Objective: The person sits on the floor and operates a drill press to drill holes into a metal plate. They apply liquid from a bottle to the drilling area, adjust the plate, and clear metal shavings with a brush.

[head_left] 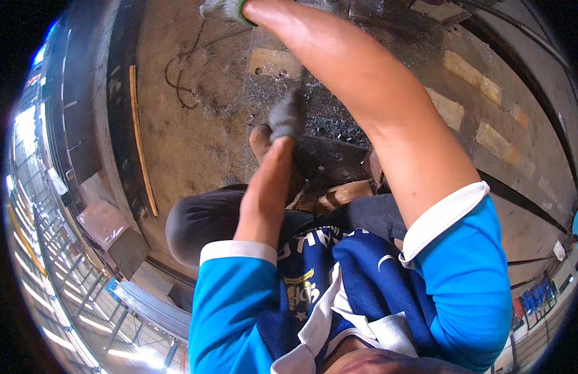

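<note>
My left hand (288, 115), in a dark grey glove, reaches forward low in front of my knees. It is smeared by motion, and its fingers do not show clearly. Just beyond it lies a pale rectangular plate (273, 63) with two dark holes. Dark metal bits (339, 128) are scattered to the right of this hand. My right arm crosses forward and to the left, and my right hand (223, 9), in a light glove with a green cuff edge, is at the top rim. The frame cuts it off, so its fingers and anything in them are hidden.
Several pale rectangular blocks (473, 75) lie on the dark surface at the right. A thin cable (177, 81) curls on the brown floor at the left. Beyond it is a long narrow wooden strip (142, 140). Stacked sheets (152, 308) stand at the lower left.
</note>
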Action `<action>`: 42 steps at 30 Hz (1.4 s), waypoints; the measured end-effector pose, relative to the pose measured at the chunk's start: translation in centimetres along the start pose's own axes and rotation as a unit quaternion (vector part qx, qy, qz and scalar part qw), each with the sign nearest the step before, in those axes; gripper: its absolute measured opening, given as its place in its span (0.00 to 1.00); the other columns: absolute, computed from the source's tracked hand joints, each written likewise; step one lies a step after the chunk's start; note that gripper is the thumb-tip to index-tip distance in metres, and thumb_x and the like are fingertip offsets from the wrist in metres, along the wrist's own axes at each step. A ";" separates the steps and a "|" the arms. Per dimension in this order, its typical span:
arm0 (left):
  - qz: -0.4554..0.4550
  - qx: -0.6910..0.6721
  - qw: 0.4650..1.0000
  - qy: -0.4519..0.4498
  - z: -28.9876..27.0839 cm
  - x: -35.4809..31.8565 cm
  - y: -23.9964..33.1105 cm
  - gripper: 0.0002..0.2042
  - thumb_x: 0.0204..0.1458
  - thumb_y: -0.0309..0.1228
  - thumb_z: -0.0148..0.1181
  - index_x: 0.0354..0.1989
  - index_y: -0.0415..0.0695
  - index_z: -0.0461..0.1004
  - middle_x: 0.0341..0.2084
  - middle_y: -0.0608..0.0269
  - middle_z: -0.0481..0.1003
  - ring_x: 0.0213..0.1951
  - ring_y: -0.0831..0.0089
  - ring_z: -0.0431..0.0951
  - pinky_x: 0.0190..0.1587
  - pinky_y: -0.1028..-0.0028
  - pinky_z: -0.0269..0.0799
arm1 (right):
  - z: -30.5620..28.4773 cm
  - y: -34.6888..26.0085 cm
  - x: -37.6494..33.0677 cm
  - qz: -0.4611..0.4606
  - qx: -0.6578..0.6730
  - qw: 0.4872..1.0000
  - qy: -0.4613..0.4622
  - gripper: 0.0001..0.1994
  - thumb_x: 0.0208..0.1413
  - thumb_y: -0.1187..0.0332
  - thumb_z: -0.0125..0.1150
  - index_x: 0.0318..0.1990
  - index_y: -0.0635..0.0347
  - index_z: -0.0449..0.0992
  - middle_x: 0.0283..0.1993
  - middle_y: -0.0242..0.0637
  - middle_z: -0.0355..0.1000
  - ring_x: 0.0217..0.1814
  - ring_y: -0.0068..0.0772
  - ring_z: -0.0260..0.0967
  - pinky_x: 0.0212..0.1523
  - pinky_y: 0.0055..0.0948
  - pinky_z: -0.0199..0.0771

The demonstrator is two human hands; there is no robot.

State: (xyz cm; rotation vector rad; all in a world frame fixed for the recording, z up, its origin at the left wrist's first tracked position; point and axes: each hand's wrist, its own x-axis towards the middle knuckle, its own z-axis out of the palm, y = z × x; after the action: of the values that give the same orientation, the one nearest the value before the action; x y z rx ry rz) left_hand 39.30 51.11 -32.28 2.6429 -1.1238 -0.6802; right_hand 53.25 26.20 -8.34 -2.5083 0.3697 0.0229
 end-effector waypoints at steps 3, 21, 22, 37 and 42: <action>0.031 0.041 0.994 -0.097 2.8 -3.5 2.8 0.11 0.63 0.40 0.53 0.53 0.61 0.75 0.35 0.48 0.83 0.38 0.42 0.83 0.39 0.44 0.76 | 1.1 1.4 0.2 -0.015 -0.024 0.999 0.017 0.25 0.64 0.43 0.49 0.54 0.47 0.83 0.59 0.40 0.79 0.60 0.48 0.78 0.59 0.47 0.76; -0.183 -0.663 0.576 0.442 -6.2 3.1 -3.0 0.20 0.62 0.38 0.58 0.57 0.38 0.66 0.52 0.50 0.73 0.46 0.58 0.77 0.46 0.59 0.78 | 1.3 -2.1 -0.4 -0.039 -0.013 0.999 0.014 0.21 0.66 0.51 0.49 0.52 0.49 0.85 0.57 0.40 0.81 0.58 0.44 0.80 0.56 0.47 0.78; -0.176 -0.662 0.584 0.436 -7.4 3.5 -2.0 0.20 0.63 0.37 0.57 0.58 0.38 0.66 0.52 0.50 0.73 0.46 0.57 0.77 0.47 0.59 0.78 | 1.6 -1.5 -0.5 -0.020 -0.021 0.999 0.015 0.21 0.66 0.52 0.49 0.51 0.50 0.85 0.57 0.40 0.81 0.57 0.45 0.80 0.56 0.48 0.78; -0.140 -0.191 0.959 0.157 -8.5 4.8 2.6 0.29 0.60 0.44 0.57 0.63 0.35 0.66 0.50 0.38 0.78 0.49 0.49 0.81 0.52 0.54 0.76 | 1.6 -1.9 -0.9 0.041 0.020 0.998 0.031 0.24 0.61 0.44 0.53 0.55 0.43 0.84 0.56 0.35 0.82 0.58 0.44 0.80 0.54 0.51 0.78; -0.071 -0.041 0.997 0.014 -7.8 8.7 3.3 0.28 0.60 0.43 0.56 0.63 0.36 0.67 0.49 0.38 0.78 0.49 0.48 0.81 0.52 0.53 0.76 | 0.3 -1.5 -1.8 0.061 0.014 0.998 0.006 0.26 0.61 0.43 0.54 0.56 0.47 0.84 0.57 0.35 0.82 0.58 0.43 0.80 0.53 0.53 0.77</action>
State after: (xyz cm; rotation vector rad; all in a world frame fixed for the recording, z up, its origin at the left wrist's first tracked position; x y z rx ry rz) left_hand 46.21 42.52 -27.23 2.6720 -0.8877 -0.6966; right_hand 51.91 27.96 -7.57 -2.4563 0.5242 0.0497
